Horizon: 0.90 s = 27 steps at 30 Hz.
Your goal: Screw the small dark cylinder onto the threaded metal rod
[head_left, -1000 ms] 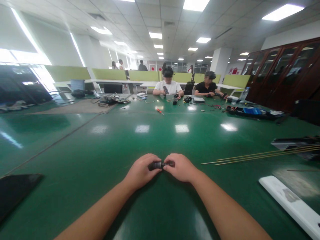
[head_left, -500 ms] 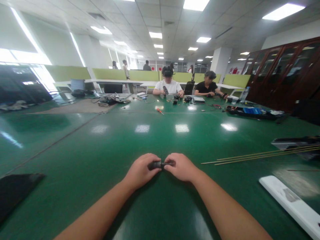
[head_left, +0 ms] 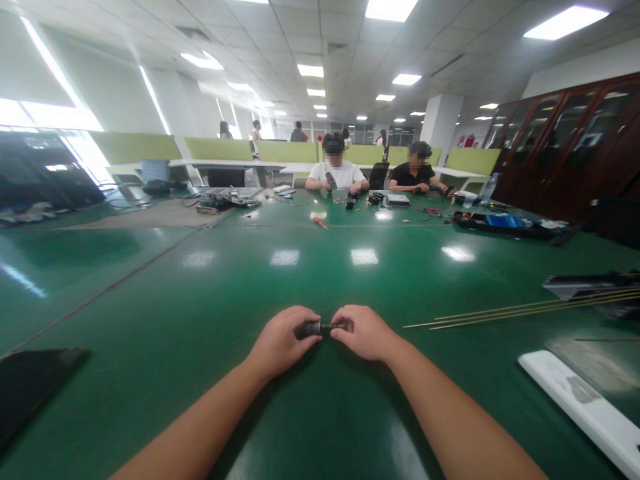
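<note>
Low over the green table (head_left: 320,273), a dark cylinder (head_left: 311,328) lies level in my left hand (head_left: 283,340), fingers over its top and thumb along its near side. A thinner dark ridged rod (head_left: 327,327) stretches from its right end to my right hand (head_left: 364,331). The fingertips and thumb of my right hand pinch that rod. Both hands are closed, a short gap between them. My palms and fingers cover much of each part, so their exact kind does not show.
Three thin brass-coloured rods (head_left: 500,312) and a long white bar (head_left: 580,400) lie to the right. At left front is a black flat piece (head_left: 35,380). A red screwdriver (head_left: 320,223) lies farther off; two people sit across the table among tools and parts.
My right hand has shifted slightly right, and more of the thin rod shows between the hands. My left hand stays about where it was. People in the background have moved a little.
</note>
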### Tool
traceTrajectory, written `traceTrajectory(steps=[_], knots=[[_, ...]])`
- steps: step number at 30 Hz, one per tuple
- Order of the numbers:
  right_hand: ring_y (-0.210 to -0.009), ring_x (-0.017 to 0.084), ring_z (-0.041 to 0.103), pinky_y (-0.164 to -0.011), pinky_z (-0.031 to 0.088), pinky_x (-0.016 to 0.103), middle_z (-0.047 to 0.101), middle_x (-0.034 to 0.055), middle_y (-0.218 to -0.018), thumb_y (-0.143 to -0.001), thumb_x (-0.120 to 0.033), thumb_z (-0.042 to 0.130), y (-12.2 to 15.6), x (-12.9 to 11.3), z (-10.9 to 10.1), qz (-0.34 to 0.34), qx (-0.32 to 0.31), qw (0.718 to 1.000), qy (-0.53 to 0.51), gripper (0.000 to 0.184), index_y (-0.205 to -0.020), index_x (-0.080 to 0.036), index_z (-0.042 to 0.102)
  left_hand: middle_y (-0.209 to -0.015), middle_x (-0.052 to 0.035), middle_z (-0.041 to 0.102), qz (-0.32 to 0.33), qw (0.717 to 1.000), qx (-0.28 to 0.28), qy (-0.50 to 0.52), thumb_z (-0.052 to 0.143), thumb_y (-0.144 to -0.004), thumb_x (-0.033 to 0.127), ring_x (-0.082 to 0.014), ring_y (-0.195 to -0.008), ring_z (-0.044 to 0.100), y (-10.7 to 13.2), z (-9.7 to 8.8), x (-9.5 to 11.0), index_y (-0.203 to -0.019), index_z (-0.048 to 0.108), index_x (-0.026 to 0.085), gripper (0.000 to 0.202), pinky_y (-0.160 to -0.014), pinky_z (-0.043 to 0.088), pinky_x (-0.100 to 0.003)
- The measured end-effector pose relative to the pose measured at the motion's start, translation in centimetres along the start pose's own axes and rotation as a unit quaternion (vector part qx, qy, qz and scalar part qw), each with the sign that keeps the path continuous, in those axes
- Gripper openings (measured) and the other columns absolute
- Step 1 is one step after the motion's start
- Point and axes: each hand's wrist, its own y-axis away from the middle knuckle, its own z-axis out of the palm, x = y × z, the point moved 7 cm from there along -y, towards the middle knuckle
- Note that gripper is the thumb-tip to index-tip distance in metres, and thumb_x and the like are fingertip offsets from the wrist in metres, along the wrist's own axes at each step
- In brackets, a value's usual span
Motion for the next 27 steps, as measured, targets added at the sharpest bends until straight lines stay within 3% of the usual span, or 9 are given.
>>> traceTrajectory(steps=[27], knots=[[-0.063, 0.012, 0.051, -0.059, 0.035, 0.023, 0.061, -0.0011, -0.072, -0.081, -0.028, 0.069, 0.17, 0.34, -0.58, 0.032, -0.004, 0.999, 0.0, 0.01, -0.086, -0.019, 0.071, -0.102, -0.0066, 0.068, -0.002, 1.0, 0.002, -0.008, 0.07, -0.08, 0.024, -0.0217, -0.095, 0.064, -0.05, -0.28, -0.01, -0.102, 0.067, 0.022, 0.022, -0.089, 0.051, -0.037]])
